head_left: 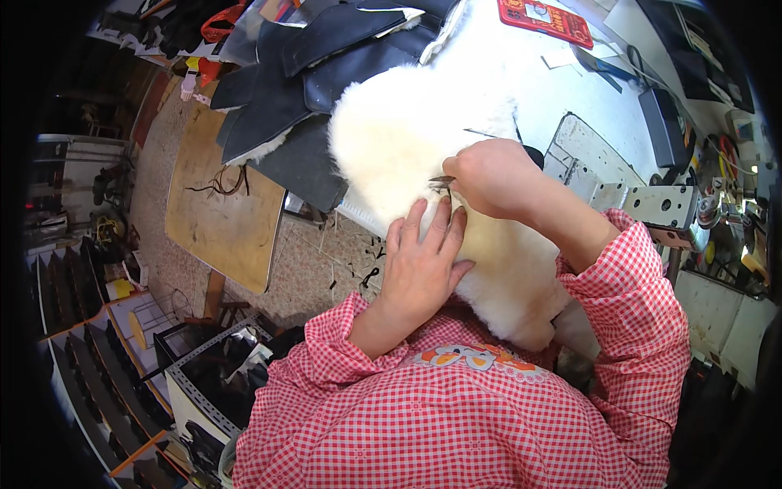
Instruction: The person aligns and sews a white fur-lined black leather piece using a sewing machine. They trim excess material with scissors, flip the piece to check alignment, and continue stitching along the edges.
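A cream-white sheepskin piece (391,122) with thick pile lies over the table edge and hangs toward my lap. My left hand (423,261) rests flat on it, fingers stretched out and slightly apart, holding nothing. Just beyond those fingertips, my right hand (493,178) is closed around small pointed metal snips (442,182); most of the tool is hidden in the fist. Their tips point left, close to the pile, where a small dark spot shows. Whether the blades cut anything cannot be seen.
Black leather pieces with fleece backing (342,57) are heaped at the far left of the white table (562,90). A sewing machine's metal body (652,208) stands at right. A red card (546,23) lies far back. A wooden board (220,220) is lower left.
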Demonstrator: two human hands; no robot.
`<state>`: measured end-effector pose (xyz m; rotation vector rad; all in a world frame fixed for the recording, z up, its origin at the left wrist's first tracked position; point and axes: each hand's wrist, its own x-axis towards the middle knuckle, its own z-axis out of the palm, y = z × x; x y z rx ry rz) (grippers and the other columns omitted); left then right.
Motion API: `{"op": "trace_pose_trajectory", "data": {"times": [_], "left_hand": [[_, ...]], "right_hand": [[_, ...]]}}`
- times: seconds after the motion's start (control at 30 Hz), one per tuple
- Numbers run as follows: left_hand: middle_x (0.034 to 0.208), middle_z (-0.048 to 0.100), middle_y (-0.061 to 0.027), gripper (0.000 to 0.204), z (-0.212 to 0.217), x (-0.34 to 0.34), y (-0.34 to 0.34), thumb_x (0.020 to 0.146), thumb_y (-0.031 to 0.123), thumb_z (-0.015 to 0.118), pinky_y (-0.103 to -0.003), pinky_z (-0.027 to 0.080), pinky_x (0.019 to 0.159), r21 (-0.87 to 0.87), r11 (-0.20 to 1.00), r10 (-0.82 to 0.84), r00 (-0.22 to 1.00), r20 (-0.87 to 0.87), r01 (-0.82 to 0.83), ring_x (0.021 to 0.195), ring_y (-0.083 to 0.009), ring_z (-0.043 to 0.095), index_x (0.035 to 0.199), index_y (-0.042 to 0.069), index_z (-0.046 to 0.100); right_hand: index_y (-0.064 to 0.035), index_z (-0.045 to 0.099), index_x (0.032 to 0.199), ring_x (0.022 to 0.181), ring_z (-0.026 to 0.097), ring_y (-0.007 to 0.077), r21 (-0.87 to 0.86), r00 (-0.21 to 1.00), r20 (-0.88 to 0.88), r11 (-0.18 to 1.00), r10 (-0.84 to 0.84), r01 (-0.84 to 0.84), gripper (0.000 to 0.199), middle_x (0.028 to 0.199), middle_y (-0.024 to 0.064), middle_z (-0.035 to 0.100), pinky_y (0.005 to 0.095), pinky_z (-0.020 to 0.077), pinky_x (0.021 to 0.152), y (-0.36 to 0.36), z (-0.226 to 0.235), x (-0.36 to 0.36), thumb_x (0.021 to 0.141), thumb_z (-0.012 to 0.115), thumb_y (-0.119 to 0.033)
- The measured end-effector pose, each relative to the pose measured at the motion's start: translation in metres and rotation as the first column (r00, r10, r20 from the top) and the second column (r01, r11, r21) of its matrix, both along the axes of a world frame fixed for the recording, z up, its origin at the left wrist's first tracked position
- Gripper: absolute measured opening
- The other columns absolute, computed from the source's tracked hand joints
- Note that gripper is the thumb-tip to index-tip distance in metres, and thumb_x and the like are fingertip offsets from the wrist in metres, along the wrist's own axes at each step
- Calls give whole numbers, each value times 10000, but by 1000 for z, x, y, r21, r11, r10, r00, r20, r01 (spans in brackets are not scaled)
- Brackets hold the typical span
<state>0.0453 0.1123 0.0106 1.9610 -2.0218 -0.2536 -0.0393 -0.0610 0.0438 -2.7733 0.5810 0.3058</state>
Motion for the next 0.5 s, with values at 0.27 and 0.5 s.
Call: {"op": "trace_pose_trajectory", "data": {"times": [0.27, 0.5], "left_hand": [[1405, 441, -159, 731, 0, 1, 1, 768, 325, 728, -519, 329, 1026, 28, 1000, -4, 1000, -9, 4, 1269, -410, 400, 1388, 53, 452], [1415, 433, -161, 718, 0, 0, 0, 768, 327, 728, -519, 329, 1027, 24, 1000, -8, 1000, -7, 9, 1259, -407, 402, 1373, 45, 464]], "right_hand": [[-69, 698, 895, 813, 674, 314, -3, 995, -97, 1000, 15, -16, 166, 807, 127, 686, 421, 525, 721, 0, 1, 4, 809, 606, -178], [-59, 677, 888, 771, 645, 349, 243, 997, 9, 968, -73, 69, 178, 759, 175, 650, 424, 495, 702, -13, 0, 1, 817, 598, -202]]}}
